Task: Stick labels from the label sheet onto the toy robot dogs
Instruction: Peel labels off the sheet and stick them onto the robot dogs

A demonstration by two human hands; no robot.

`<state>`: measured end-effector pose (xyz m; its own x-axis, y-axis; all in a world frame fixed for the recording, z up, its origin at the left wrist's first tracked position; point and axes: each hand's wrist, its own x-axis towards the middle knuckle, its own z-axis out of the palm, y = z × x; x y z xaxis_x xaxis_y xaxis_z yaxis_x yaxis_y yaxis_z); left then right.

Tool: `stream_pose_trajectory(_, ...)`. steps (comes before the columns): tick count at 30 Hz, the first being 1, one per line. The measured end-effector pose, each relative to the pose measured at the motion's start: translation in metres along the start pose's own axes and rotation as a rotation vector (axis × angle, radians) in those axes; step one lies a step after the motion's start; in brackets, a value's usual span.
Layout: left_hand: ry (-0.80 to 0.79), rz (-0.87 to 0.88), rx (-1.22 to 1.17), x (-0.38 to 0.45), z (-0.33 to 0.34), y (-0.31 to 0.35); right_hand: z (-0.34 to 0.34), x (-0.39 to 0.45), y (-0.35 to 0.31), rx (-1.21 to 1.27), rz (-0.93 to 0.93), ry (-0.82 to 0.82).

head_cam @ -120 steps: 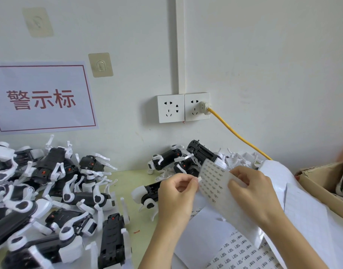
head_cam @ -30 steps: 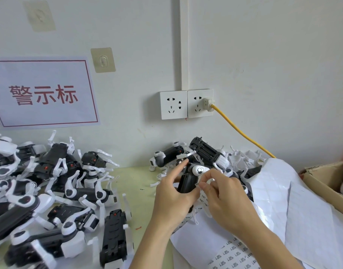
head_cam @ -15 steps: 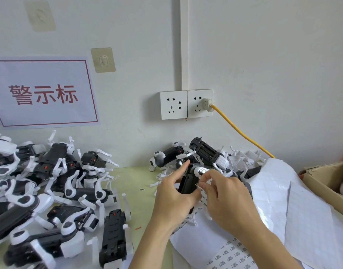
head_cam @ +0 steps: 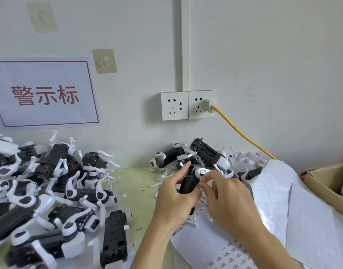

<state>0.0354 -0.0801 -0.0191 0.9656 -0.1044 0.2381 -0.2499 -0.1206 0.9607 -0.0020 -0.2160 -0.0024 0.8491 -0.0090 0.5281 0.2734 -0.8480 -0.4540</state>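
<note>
Now the left hand [head_cam: 172,199] grips a black toy robot dog [head_cam: 188,181] above the tabletop's far edge while the right hand [head_cam: 225,197] pinches a small label [head_cam: 200,185] against it, so the sticking step is in hand, and next I think firm pressing is needed.

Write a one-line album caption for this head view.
Left hand holds a toy robot dog while right hand presses on a label.
</note>
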Motion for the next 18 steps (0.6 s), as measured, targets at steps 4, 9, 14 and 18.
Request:
stream_pose_trajectory(4,0.009,-0.005,0.000,0.0003,0.0002,-0.0012,0.0013,0.0002,0.0016,-0.006,-0.019,0.016)
stream_pose_trajectory(9,0.038,-0.004,0.014,0.0006,0.0003,-0.0014,0.0037,0.0005,0.0034,0.005,-0.036,0.041)
stream_pose_trajectory(14,0.051,0.009,0.004,0.0007,0.0001,-0.0002,0.0053,-0.0011,0.0010,-0.002,-0.057,0.113)
stream_pose_trajectory(18,0.042,0.027,0.017,0.0006,-0.0010,-0.0008,0.0050,-0.0012,-0.0024,-0.013,-0.078,0.177)
